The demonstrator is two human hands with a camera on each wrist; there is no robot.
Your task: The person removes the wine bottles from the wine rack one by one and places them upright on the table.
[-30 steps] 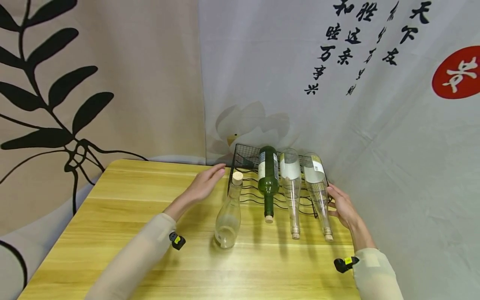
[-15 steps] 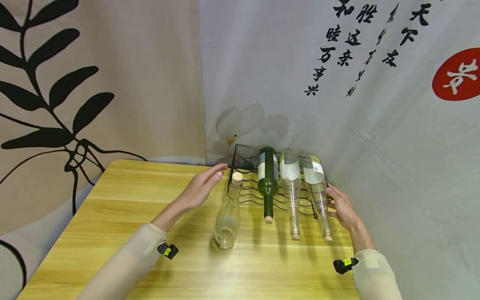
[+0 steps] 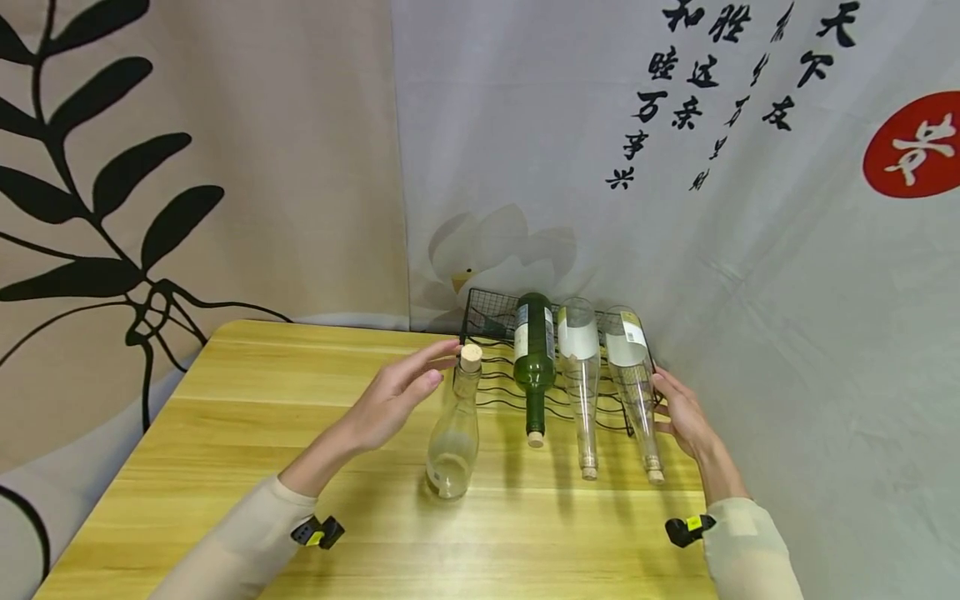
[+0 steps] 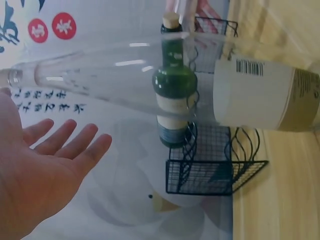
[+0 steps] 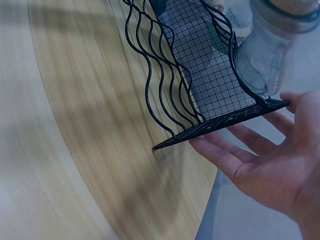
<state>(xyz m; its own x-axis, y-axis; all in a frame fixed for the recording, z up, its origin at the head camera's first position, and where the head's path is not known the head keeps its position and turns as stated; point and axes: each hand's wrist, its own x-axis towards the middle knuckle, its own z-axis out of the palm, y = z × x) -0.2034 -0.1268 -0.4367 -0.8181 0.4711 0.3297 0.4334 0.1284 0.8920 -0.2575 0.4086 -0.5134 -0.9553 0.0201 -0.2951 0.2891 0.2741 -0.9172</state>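
A clear glass bottle with a cork stands upright on the table, left of a black wire bottle rack. My left hand is beside this bottle's neck, fingers extended and apart, thumb below them; in the left wrist view the palm and fingers hold nothing. With its fingertips, my right hand touches the rack's right side panel. On the rack's top lie a green bottle and two clear bottles, one in the middle and one at the right, corked necks toward me.
The wooden table ends at a printed cloth backdrop behind the rack. Another cloth wall stands close on the right, beside my right hand. Each sleeve carries a small black wrist camera.
My left hand has shifted slightly down, its fingertips now right at the neck of the standing bottle. My right hand and the bottles have stayed in place.
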